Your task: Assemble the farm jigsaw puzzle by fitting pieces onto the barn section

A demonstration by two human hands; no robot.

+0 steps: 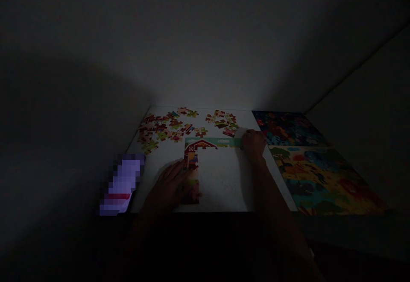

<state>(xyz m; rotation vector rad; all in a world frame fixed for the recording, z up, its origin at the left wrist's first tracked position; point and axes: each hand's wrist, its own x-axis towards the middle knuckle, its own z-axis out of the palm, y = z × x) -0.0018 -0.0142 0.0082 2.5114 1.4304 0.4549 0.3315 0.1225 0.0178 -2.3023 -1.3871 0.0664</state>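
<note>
A partly joined jigsaw puzzle (224,142) lies on the white table, with a top row of sky and barn and a column down the left side. My left hand (169,183) rests flat with its fingers stretched over that left column. At the right end of the top row, my right hand (254,142) is closed, fingertips pressed down; whatever is under or between them is hidden. Just beyond the row is a small group of loose jigsaw pieces (221,119). A larger scatter of jigsaw pieces (162,128) covers the upper left.
A phone (124,183) with a blurred lit screen lies at the table's left edge. On the right are two colourful animal pictures, a dark one (288,128) above a yellow one (323,179). A wall (205,60) rises behind the table. The room is dim.
</note>
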